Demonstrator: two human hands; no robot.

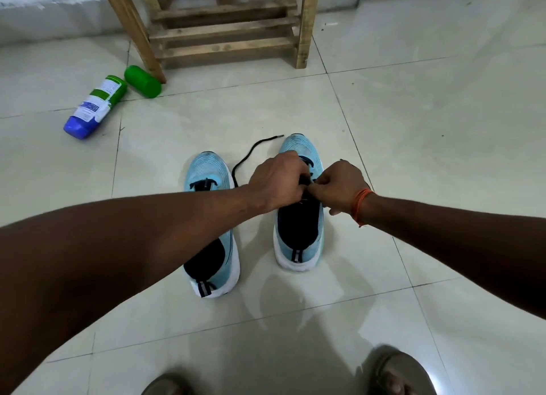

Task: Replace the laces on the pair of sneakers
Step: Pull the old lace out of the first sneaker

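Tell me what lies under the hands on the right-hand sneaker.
The left hand and right hand cover the lacing area of the sneaker, pinching a black lace whose free end trails toward the toe. The eyelets beneath are hidden.

Both hands work at the lacing of a light-blue sneaker (299,235) on the tiled floor (413,114): the left hand (276,185) and the right hand (339,187), an orange thread (360,202) at its wrist, are curled together, pinching a black lace (248,153) whose free end trails toward the toe. The second sneaker (211,170) stands just beside it, under the left forearm. Farther back a green bottle (94,105) lies on its side near a green cap (142,81), beside a wooden stool (227,31).
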